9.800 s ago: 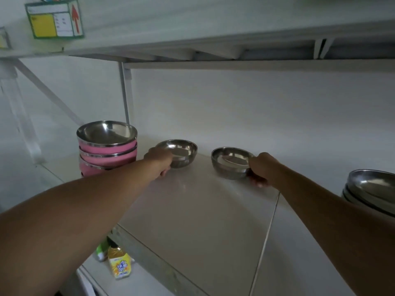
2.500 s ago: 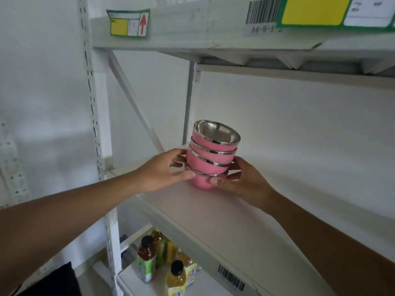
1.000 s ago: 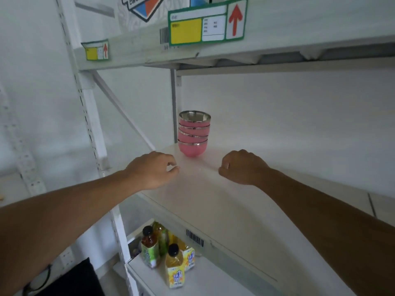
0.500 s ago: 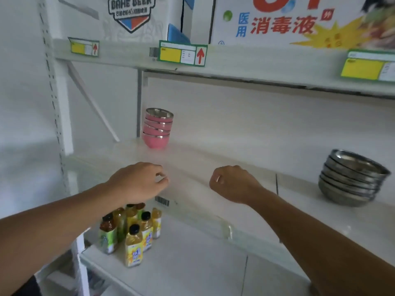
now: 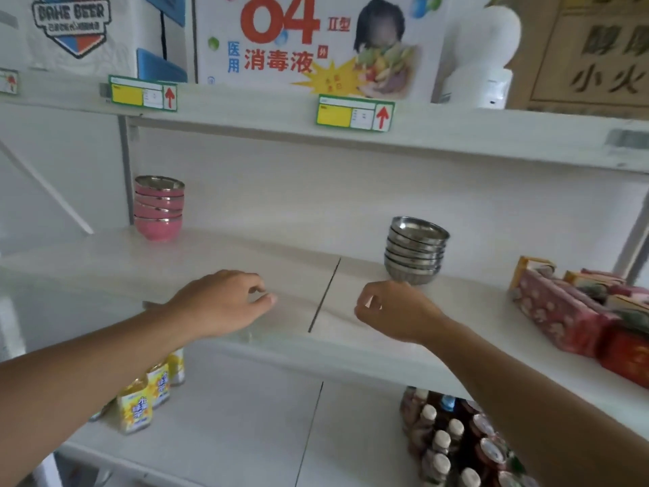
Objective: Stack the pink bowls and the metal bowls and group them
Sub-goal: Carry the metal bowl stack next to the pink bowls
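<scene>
Head view shows both grips empty, left hand (image 5: 224,304) and right hand (image 5: 393,312) loosely curled over the shelf (image 5: 281,261) front edge, pink bowls (image 5: 158,208) stacked at its back-left and metal bowls (image 5: 416,249) mid-back, so stacking looks complete and grouping the 2 stacks seems next.

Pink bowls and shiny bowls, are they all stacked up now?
Yes: the pink bowls make one stack at the shelf's left end, and the metal bowls make another further right. Both hands, left hand and right hand, hold nothing. No loose bowls show. The stacks stand apart; moving them together may remain.
</scene>
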A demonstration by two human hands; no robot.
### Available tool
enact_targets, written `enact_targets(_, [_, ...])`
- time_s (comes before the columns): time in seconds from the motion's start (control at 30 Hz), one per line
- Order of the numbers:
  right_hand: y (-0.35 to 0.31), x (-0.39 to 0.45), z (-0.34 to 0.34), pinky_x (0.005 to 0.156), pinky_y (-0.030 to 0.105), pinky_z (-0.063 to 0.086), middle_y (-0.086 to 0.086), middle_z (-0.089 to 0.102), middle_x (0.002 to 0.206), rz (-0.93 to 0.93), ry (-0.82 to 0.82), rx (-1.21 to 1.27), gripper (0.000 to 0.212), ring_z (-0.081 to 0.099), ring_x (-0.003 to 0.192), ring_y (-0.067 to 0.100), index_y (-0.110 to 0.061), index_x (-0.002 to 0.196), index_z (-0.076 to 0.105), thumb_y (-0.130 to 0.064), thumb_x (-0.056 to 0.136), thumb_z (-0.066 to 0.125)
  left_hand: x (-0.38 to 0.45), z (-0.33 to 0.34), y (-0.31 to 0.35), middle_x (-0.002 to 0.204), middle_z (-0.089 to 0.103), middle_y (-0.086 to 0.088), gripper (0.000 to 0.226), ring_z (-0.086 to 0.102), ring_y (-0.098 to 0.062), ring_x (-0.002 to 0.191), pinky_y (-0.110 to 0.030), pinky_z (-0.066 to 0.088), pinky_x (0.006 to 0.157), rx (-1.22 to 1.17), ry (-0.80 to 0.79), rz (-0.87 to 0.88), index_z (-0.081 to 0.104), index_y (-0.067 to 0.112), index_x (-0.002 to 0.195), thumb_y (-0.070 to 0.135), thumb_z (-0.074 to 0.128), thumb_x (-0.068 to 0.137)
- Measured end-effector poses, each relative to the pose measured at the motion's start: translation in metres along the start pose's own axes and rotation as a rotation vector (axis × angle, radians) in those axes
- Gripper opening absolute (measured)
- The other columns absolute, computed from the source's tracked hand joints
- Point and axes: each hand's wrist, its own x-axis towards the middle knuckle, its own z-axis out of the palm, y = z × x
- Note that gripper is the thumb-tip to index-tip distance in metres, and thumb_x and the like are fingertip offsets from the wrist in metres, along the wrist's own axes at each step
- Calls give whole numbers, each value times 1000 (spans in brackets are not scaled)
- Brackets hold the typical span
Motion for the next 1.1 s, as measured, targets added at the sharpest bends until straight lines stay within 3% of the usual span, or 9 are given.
enact_targets(0.23, [132, -38, -30, 104, 47, 54, -7, 78, 126, 46, 12, -19, 49, 68, 120, 24, -37, 139, 64, -63, 98, 58, 15, 28, 137, 134, 72, 18, 52, 67, -18, 124, -41, 53, 105, -8, -66, 20, 73, 42, 124, 77, 49, 94])
enact_targets(0.5, [224, -45, -40, 93, 41, 55, -8, 74, 124, 16, 24, 22, 54, 67, 112, 21, -36, 140, 63, -67, 96, 59, 28, 62, 234, 137, 71, 17, 58, 67, -17, 126, -42, 54, 107, 11, -114, 24, 70, 40, 130, 79, 46, 94])
enact_targets(0.9, [245, 1, -26, 86, 36, 49, -6, 73, 127, 24, 73, 29, 61, 62, 105, 16, -30, 148, 58, -63, 97, 61, 74, 75, 235, 145, 69, 15, 56, 63, -17, 133, -39, 50, 110, -21, -129, 76, 66, 37, 142, 72, 51, 101])
enact_targets(1.1, [250, 46, -15, 114, 38, 48, -1, 58, 159, 117, 3, 169, 100, 59, 140, 22, -23, 172, 29, -72, 94, 66, 121, 89, 199, 147, 68, 12, 81, 65, -16, 131, -39, 51, 109, -107, -179, 105, 63, 36, 146, 89, 47, 88])
